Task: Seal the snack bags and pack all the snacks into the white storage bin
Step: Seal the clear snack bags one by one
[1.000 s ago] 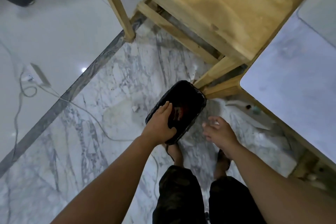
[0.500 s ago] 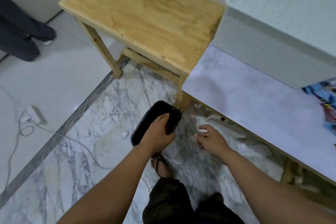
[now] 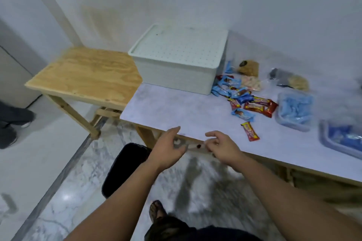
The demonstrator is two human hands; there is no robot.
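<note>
The white storage bin (image 3: 176,64) stands lidded at the back left of the marble-look table (image 3: 176,111). Right of it lies a heap of blue and red snack bars (image 3: 242,96), with one red bar (image 3: 250,131) apart near the front. Clear snack bags (image 3: 248,68) of yellowish and pink pieces lie behind the heap, and another bag (image 3: 291,80) further right. My left hand (image 3: 166,150) and my right hand (image 3: 223,148) hover just before the table's front edge, fingers apart, holding nothing.
A bare wooden side table (image 3: 84,76) adjoins the table's left end. A black bin (image 3: 125,168) sits on the floor under my left forearm. Two clear tubs with blue contents (image 3: 295,111) (image 3: 344,139) stand at the right. Someone's legs (image 3: 11,125) appear at far left.
The view has swung up from the floor to the tabletop. My left hand has let go of the black bin and both hands have risen toward the table's edge.
</note>
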